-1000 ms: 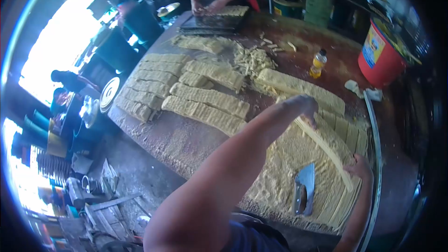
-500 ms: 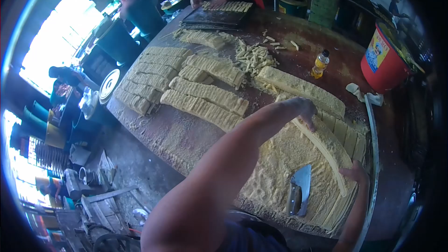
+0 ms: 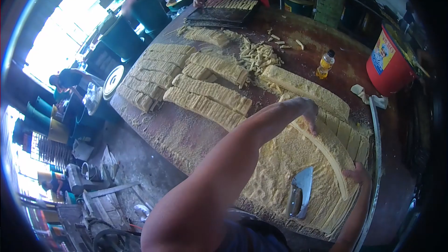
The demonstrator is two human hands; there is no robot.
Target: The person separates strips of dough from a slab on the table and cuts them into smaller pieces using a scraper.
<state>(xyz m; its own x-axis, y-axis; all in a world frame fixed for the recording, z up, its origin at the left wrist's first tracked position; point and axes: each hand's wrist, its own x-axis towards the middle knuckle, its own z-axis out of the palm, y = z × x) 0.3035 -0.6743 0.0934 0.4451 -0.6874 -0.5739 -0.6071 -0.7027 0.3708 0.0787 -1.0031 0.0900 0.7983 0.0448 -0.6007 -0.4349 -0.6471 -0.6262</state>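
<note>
My left hand [image 3: 310, 113] grips the far end of a long pale dough strip [image 3: 330, 152], its thumb down on the side facing me. At the strip's right side, near its lower end, my right hand [image 3: 358, 173] presses with bent fingers, some hidden. The strip curves over a wide dough sheet [image 3: 270, 177] dusted with crumbs. A cleaver [image 3: 301, 191] lies flat on that sheet, left of the strip's near end. Beyond my left hand rests a thick dough slab [image 3: 305, 89]. Cut flat strips [image 3: 343, 133] show beside the curved one.
Scored dough slabs [image 3: 207, 100] and small dough pieces [image 3: 260, 56] lie on the table. A yellow bottle [image 3: 325, 64], red bucket [image 3: 389, 60] and long metal strip [image 3: 376, 158] are at the right. Across the table, a co-worker's hands [image 3: 210, 0] are over a dark tray [image 3: 217, 16].
The long strip has shifted and now bends more to the right between my hands. My right hand has moved slightly along it. The view has shifted a little.
</note>
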